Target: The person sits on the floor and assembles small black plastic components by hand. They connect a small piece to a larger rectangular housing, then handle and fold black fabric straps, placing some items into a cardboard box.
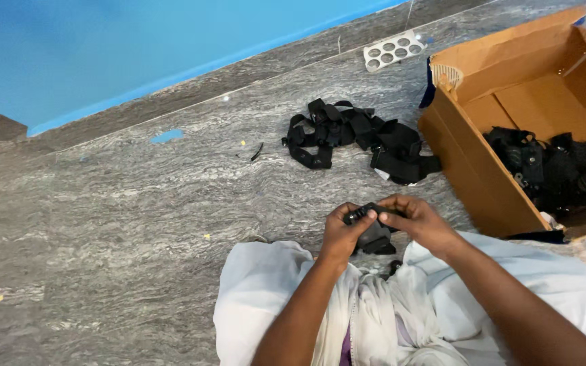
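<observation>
Both of my hands hold one small black strap piece with a buckle (373, 234) over my lap. My left hand (344, 232) pinches its left end with thumb and fingers. My right hand (418, 221) closes over its right end. The strap's lower part hangs between my hands, partly hidden. My lap is covered by white cloth (266, 291).
A heap of black straps (357, 139) lies on the grey marbled floor (137, 203) ahead. An open cardboard box (490, 183) at the right holds more black strap gear (557, 173). A white perforated tray (393, 49) sits near the blue wall (137, 47).
</observation>
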